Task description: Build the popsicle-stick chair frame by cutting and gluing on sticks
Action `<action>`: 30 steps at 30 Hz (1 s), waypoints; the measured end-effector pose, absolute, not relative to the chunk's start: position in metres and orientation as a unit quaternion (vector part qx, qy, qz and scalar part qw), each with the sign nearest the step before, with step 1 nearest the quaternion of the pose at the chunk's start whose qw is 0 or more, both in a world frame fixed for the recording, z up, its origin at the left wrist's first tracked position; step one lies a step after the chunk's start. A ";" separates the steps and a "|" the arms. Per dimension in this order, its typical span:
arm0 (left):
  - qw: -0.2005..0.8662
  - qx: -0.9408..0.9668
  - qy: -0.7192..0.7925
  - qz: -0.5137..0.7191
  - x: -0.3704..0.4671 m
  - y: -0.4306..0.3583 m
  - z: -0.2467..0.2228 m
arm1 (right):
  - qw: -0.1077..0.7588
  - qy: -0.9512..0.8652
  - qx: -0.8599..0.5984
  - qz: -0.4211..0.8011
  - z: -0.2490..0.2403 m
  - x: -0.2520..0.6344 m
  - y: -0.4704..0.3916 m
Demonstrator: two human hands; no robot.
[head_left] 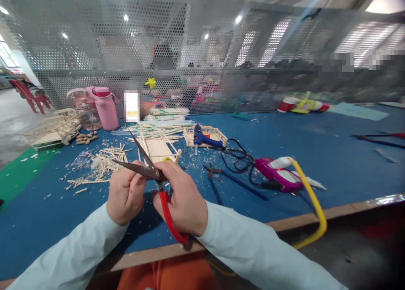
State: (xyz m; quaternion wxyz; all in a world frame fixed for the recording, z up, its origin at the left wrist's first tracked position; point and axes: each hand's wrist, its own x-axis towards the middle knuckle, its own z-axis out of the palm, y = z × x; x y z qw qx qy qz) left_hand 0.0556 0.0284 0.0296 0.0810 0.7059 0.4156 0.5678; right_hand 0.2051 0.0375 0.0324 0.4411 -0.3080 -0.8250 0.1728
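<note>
Red-handled scissors [167, 214] are held in my right hand [185, 199], with their blades spread apart and pointing to the upper left. My left hand [126, 193] is closed just below the blades, fingers pinched; what it holds, if anything, is hidden. Beyond the hands lies a small frame of pale wooden sticks [158, 148]. Left of it is a pile of cut stick pieces [107, 163]. A blue glue gun [204, 138] rests on another stick frame [218, 134] farther back.
Blue-handled pliers [240, 184] and a purple device [278, 176] with a black cord lie on the blue table [268, 138], right of my hands. A pink bottle [106, 110], a stick model [55, 131] and peanuts [87, 138] stand at the left. Perforated metal screen [126, 53] behind.
</note>
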 end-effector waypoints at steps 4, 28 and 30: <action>0.100 0.702 0.409 0.575 0.057 0.028 0.030 | 0.442 -0.827 -0.300 0.176 0.031 0.207 0.039; 0.457 0.524 0.348 0.629 0.069 0.032 0.036 | 0.398 -0.820 -0.253 0.324 0.041 0.209 0.046; 0.381 0.559 0.362 0.641 0.069 0.032 0.032 | 0.397 -0.817 -0.261 0.328 0.041 0.209 0.046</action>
